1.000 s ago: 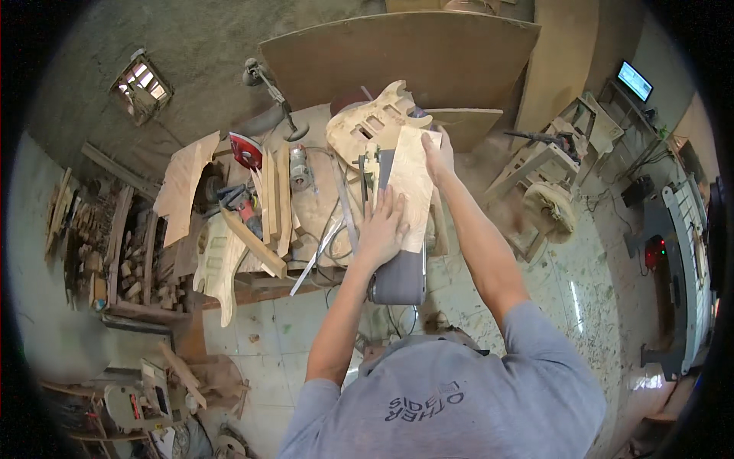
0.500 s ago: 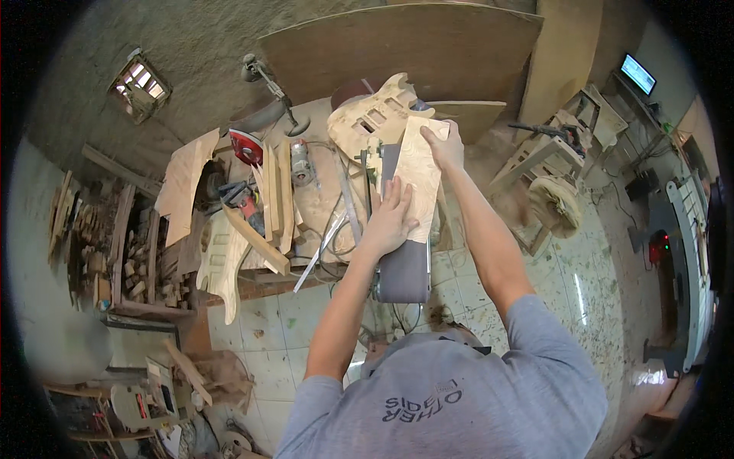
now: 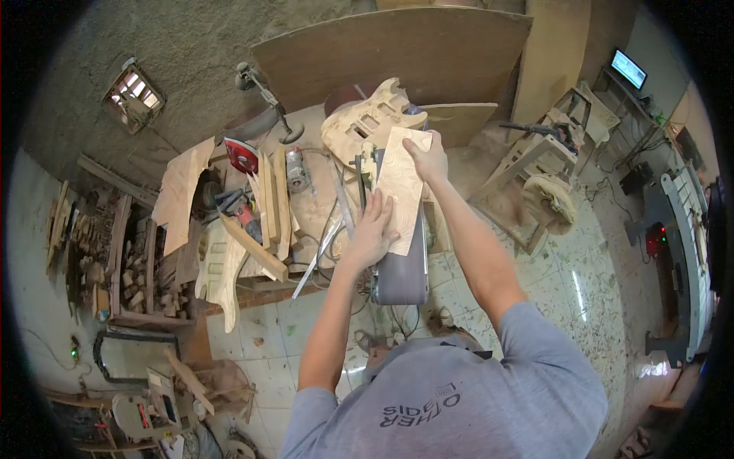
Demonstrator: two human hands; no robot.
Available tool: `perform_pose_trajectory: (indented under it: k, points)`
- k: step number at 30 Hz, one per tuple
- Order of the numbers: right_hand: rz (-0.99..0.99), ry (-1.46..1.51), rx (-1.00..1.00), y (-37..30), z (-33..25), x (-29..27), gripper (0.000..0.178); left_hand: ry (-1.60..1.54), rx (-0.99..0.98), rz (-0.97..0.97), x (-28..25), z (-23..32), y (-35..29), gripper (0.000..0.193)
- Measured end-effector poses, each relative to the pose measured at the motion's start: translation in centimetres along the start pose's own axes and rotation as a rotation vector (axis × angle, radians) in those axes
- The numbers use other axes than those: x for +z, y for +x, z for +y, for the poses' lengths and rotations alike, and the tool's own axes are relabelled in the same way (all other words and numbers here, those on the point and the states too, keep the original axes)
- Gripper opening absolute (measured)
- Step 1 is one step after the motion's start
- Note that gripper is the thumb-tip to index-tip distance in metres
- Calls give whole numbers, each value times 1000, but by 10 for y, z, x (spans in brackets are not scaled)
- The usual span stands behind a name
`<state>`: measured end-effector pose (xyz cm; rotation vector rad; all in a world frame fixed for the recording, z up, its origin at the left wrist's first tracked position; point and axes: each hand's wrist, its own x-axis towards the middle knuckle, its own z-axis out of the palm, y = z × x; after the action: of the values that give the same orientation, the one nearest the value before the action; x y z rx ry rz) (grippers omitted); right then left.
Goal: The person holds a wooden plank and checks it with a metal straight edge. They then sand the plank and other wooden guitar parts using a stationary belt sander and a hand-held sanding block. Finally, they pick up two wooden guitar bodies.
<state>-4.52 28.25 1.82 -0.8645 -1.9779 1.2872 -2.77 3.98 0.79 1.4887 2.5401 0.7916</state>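
A pale wooden board with swirling grain lies at a slight slant on the dark belt of a belt sander. My left hand rests against the board's near left side, fingers stretched out and spread over its edge. At the far right corner my right hand grips the board, thumb on top and the other fingers curled round the edge, partly hidden. The board's underside is out of sight. Just beyond the sander lies a pale guitar body with cut-out cavities.
On the bench to the left are wood strips, a red clothes iron, a grey power tool and a second guitar body. A desk lamp stands at the back. Scrap wood fills a rack at left.
The board has slid nearer to me and left across the belt, and its near end has swung left. Both hands have moved with it.
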Motion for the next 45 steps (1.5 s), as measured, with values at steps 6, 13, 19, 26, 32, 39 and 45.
perform_pose_trajectory:
  k: [6, 13, 19, 26, 32, 39, 45]
  points:
    - [97, 116, -21, -3, 18, -13, 70, -61, 22, -27, -14, -8, 5, 90]
    - [291, 550, 68, -35, 1, -61, 51, 204, -40, 87, -58, 52, 10, 96]
    - [-62, 1005, -207, -56, -26, -132, 54, -58, 127, 134, -80, 52, 13, 78]
    - [-443, 327, -489, -45, 5, -201, 53, -971, -109, -555, -114, 9, 24, 67]
    - [-220, 466, 41, -73, 28, -153, 47, -708, -110, -205, -106, -1, 44, 43]
    - [-114, 357, 375, -82, 85, -137, 46, -36, 154, -50, -2, 8, 57, 48]
    - [-101, 443, 291, -80, 80, -157, 38, -746, -62, -212, -2, 0, 73, 55]
